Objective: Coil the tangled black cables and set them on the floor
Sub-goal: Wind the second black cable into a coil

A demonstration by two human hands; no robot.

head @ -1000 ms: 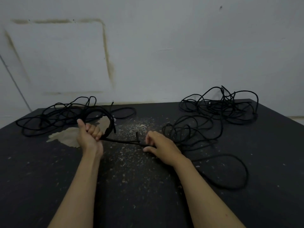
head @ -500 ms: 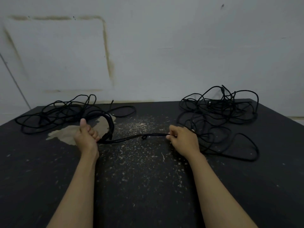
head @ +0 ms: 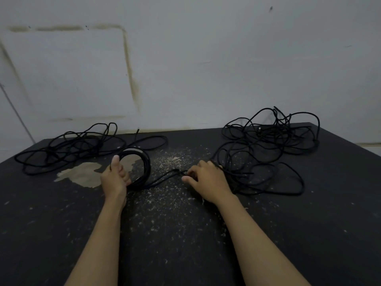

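Both bare forearms reach forward. The left hand (head: 115, 178) is curled in a grip, thumb up — the right hand (head: 208, 182) pinches, fingers bent.

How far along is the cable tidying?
Early. Done: a few loops form a coil gripped in the left hand. In hand: the right hand pinches the cable running to that coil. Left: the right tangle and the left tangle lie loose on the dark surface.

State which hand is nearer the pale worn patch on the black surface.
Left. The left hand holds the coiled black cable right beside the pale worn patch; the right hand pinches cable farther right.
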